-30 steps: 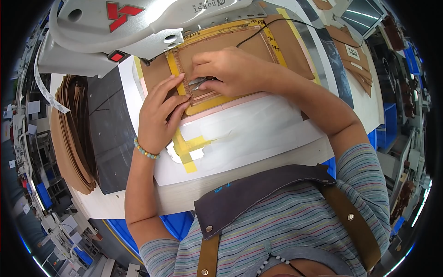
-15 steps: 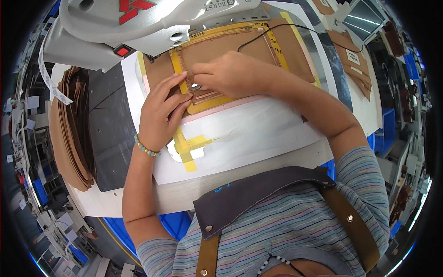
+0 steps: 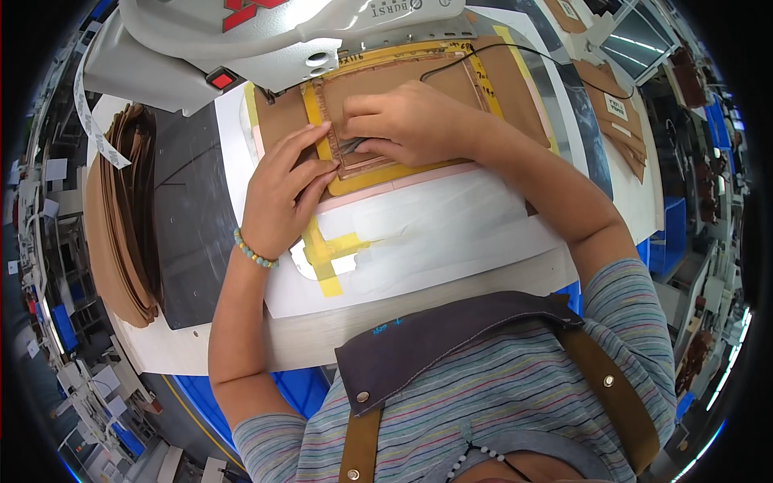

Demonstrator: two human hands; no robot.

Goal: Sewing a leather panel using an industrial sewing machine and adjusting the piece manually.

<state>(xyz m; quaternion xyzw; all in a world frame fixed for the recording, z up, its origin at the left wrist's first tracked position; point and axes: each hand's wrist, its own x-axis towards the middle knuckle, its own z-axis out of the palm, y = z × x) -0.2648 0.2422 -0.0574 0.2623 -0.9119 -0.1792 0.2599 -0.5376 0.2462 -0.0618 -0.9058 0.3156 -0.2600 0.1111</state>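
Note:
A yellow rectangular frame (image 3: 378, 182) lies under the sewing machine's arm, around a brown leather panel (image 3: 386, 80) with a strip along its inner border. My left hand (image 3: 282, 189) rests at the frame's left side, fingers stretched out and tips pressing the border strip. Over the panel's lower left part, my right hand (image 3: 415, 125) is closed with fingertips pinched, close to the left fingertips. A small grey metal tool (image 3: 352, 146) shows beneath its fingers; most of it is hidden, so its exact kind is unclear.
The grey machine head (image 3: 322, 32) overhangs the frame at the back. Stacked brown leather pieces (image 3: 121, 225) stand at the left, with more leather pieces (image 3: 616, 121) at the right. A black cable (image 3: 523, 48) crosses the frame. White sheeting (image 3: 419, 233) with yellow tape lies in front.
My right hand has shifted slightly, its thumb now lower beside the metal tool. The left hand holds its place on the frame. The whole view has moved a little.

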